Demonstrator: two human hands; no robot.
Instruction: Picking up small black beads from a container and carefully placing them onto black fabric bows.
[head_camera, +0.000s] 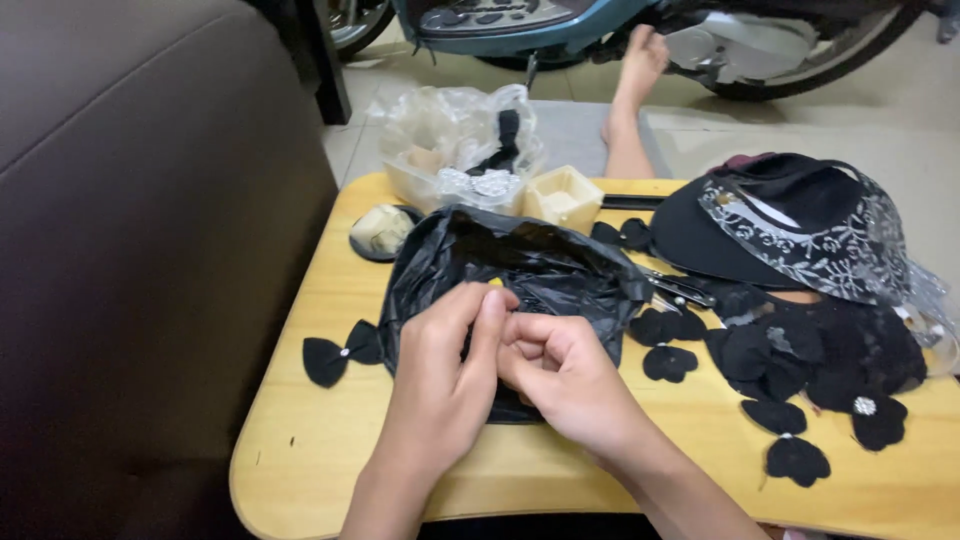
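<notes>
**Two hands pinched together over the black bag**

One black fabric bow (342, 352) with a small bright centre lies alone at the left of the wooden table (300, 450), just beside the black plastic bag (520, 270). Set apart like that, it reads as a finished piece kept clear of the loose stock.

Next comes your left hand (445, 355), fingers curled, with thumb and forefinger closed in a pinch at the bag's near edge. Your right hand (560, 370) meets it fingertip to fingertip, also curled and pinching. What you hold between them is too small and too hidden to name. The hands sit over the open mouth of the bag, likely so that anything dropped falls back inside.

Behind the bag, at the table's far edge, you have a clear plastic bag (450, 130) with pale containers and a small cream box (565, 195), out of the working space but within reach.

To the right of the bag lie metal tools (680, 290) that look like tweezers or scissors, then a heap of black fabric petals and bows (800, 350), some with sparkling centres. A black visor hat (780, 220) with a silver patterned band rests above the heap. Beyond the table, someone's bare foot (635, 70) stretches toward a parked scooter (600, 25).
</notes>
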